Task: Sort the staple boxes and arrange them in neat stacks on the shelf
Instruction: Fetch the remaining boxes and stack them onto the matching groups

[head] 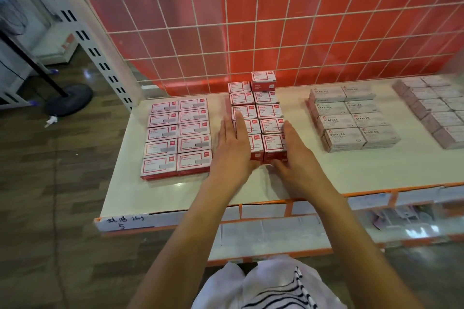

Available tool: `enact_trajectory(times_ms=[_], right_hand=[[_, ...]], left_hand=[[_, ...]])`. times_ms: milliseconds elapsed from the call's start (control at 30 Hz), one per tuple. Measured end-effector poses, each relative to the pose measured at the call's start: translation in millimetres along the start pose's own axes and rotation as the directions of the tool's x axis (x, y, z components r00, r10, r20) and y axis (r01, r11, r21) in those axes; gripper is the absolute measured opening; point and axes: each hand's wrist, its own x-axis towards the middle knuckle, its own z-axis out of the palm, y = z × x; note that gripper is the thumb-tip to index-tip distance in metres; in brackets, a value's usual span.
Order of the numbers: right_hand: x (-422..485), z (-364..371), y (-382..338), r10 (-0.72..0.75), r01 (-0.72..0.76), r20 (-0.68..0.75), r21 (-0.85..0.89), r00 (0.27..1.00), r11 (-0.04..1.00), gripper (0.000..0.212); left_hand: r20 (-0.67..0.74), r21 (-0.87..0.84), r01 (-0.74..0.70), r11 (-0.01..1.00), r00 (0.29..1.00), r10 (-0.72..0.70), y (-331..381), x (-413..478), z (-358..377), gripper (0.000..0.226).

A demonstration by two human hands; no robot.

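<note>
Nearest the camera, below the middle block (269, 111), a white shirt (271, 283) with black stripes fills the bottom edge. Next comes the orange-trimmed front edge of the shelf (175, 198), with a handwritten label (123, 223) to the near left of the block.

Both forearms reach in to the middle block, two columns of small red-and-white staple boxes running away from the person. The left hand (233, 148) lies flat with straight fingers along the block's left side, and its fingertips reach over the tops of the left column. The right hand (293, 155) lies with straight fingers along the block's right side, its thumb at the near front corner. Neither hand grips anything; the block sits between the two spread palms.

Left of the middle block, a short gap away, lies the left block (175, 135) of wider red-and-white boxes, two columns of five. To its right, well apart, is the STAPLES block (354, 118) of pale boxes, two columns of four. Further right is the far block (434, 110), pale and blurred.

At the middle block's far right end, a top box (263, 80) sits one layer higher than the rest.

Behind the block stands a white wire grid (276, 20) against a red panel (326, 52). To the far left are a slotted white post (95, 52) and a dark stand (70, 98) on the floor.
</note>
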Motion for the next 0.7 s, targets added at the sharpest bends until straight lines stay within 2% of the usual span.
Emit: enact_trajectory(times_ms=[133, 300, 367, 467, 567, 700], right_hand=[[-2, 0, -5, 0.001, -0.001, -0.022, 0.026, 1.0, 1.0, 0.069], [-2, -6, -13, -0.027, 0.026, -0.034, -0.041, 0.999, 0.999, 0.078], [-4, -11, -29, -0.067, 0.063, -0.089, -0.047, 0.994, 0.997, 0.074], [-7, -14, -67, -0.144, 0.153, -0.159, 0.049, 0.977, 0.987, 0.064], [-6, 2, -102, -0.164, 0.168, -0.04, 0.16, 0.986, 0.973, 0.058], [6, 38, -132, -0.182, 0.152, 0.11, 0.237, 0.977, 0.959, 0.053]], left_hand=[[-0.005, -0.003, -0.009, 1.0, 1.0, 0.009, 0, 0, 0, 0.112], [-0.033, -0.091, -0.058, 0.994, 0.998, 0.055, -6, -5, -8, 0.122], [-0.088, -0.159, -0.093, 0.983, 0.993, 0.08, -11, -9, -23, 0.111], [-0.197, -0.215, -0.054, 0.975, 0.98, 0.011, -29, -15, -47, 0.086], [-0.29, -0.299, 0.028, 0.954, 0.95, -0.119, -63, -11, -59, 0.071], [-0.276, -0.412, 0.115, 0.904, 0.93, -0.244, -99, -13, -69, 0.049]])
